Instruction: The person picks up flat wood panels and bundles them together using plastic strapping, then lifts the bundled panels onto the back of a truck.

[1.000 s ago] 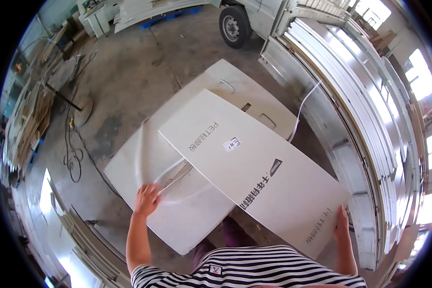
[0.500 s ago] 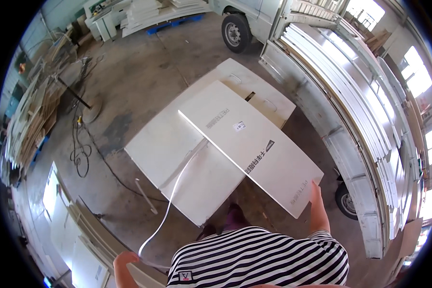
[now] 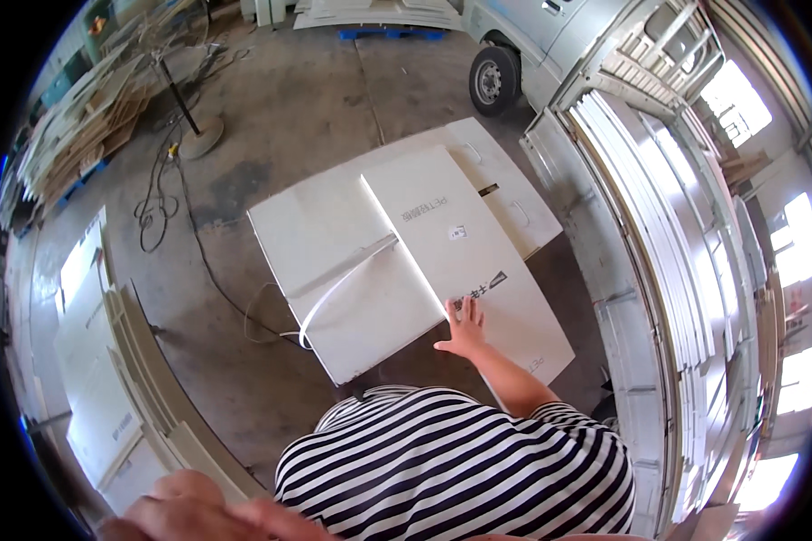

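Note:
My right hand (image 3: 465, 332) is open, its fingers spread over the near-left edge of a long white panel (image 3: 469, 203). That panel carries dark print and a small label, and lies slantwise over a broad white board surface (image 3: 311, 221). A white flexible strip (image 3: 334, 293) curves across the board from the panel's left edge, its lower end looping near the board's near-left corner. Close to the camera at the lower left is my left hand (image 3: 198, 514), blurred and cut off by the frame; its fingers seem bent, and their grip is unclear.
A truck's lowered side (image 3: 636, 361) and stacked sheets (image 3: 654, 216) stand at right. Panels lean at lower left (image 3: 108, 397). A cable (image 3: 198, 257) and a round-based pole (image 3: 202, 137) are on the floor. Scrap boards (image 3: 86, 113) lie far left.
My right hand has moved from the panel's near-right corner to its left edge. My left hand has come up closer to the camera, and the strip that ran toward it now lies looped by the board.

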Available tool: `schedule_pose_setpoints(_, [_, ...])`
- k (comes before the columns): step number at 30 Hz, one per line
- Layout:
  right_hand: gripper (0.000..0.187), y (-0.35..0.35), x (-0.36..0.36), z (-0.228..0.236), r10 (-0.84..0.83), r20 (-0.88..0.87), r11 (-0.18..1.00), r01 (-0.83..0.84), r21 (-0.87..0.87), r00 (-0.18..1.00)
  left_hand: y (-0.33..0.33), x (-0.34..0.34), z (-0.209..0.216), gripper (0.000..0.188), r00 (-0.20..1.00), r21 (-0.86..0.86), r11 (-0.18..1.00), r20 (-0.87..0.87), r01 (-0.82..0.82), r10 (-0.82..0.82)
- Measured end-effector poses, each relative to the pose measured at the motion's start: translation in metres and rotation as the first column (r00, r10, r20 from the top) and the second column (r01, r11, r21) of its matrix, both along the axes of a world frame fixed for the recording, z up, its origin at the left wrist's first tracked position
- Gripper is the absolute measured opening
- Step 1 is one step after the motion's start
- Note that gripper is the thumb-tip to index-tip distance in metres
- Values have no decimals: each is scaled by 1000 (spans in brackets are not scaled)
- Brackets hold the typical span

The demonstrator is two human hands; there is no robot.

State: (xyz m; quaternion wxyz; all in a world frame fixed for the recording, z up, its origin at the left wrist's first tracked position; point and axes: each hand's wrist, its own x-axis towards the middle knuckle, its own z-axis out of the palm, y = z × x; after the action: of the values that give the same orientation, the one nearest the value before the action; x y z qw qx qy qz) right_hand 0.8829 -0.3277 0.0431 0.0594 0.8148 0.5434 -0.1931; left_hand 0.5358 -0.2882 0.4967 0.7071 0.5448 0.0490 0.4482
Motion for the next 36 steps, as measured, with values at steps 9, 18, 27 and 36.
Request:
schedule_pose_setpoints(9, [86, 20, 49, -36, 105, 90, 993, -110, 49, 990, -23, 23, 21, 32, 965, 38, 992, -227, -123, 129])
schedule_pose_setpoints(18, [83, 48, 116, -46, 139, 87, 990, -141, 17, 986, -35, 51, 16, 30, 928, -9, 950, -217, -312, 303])
schedule_pose_setpoints(27, [89, 69, 106, -40, 182, 39, 983, -182, 3, 983, -35, 43, 15, 29, 923, 114, 932, -137, -345, 359])
schedule_pose_setpoints(36, [94, 75, 113, -41, 175, 13, 984, -176, 16, 984, -44, 60, 32, 26, 864, -91, 884, -277, -458, 420])
